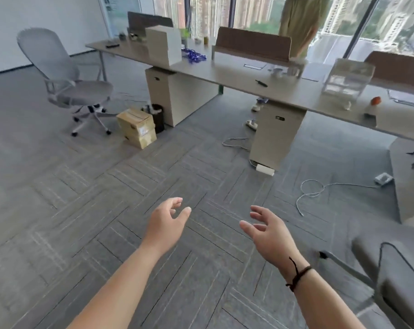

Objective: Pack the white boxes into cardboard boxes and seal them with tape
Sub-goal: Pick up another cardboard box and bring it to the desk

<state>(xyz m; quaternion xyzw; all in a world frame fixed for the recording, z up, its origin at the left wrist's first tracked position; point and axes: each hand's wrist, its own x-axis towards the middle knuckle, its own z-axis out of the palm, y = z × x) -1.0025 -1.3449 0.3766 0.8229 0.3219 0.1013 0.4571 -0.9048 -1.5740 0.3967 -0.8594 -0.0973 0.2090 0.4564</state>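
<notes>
Grey carpet tiles (106, 210), laid in a herringbone pattern, fill the space beneath both hands. The left hand (164, 224) hangs in the air over the floor with its fingers loosely curved and apart, holding nothing. The right hand (269, 233) is beside it, well apart from it, fingers spread and relaxed, also holding nothing; a dark cord bracelet (298, 274) circles its wrist.

Farther out on the floor, two sealed cardboard boxes (136, 127) sit stacked one on the other, the upper one closed with tape along its top seam, a pale label on the side of each. They stand just beside a small black bin (159, 117) at the foot of a desk pedestal; what the bin holds cannot be made out. A grey swivel chair (66, 84) stands to their left.

On the long surface (225, 72) behind, a tall white box (164, 45) stands upright near the left end, closed, with a blue tangle of cords (193, 55) just beside it. Toward the right end sits a clear plastic organiser (348, 79) with pale items inside, blurred. A white cable (312, 191) loops across the floor at right. A person in an olive shirt (301, 24) stands beyond the surface by the windows.
</notes>
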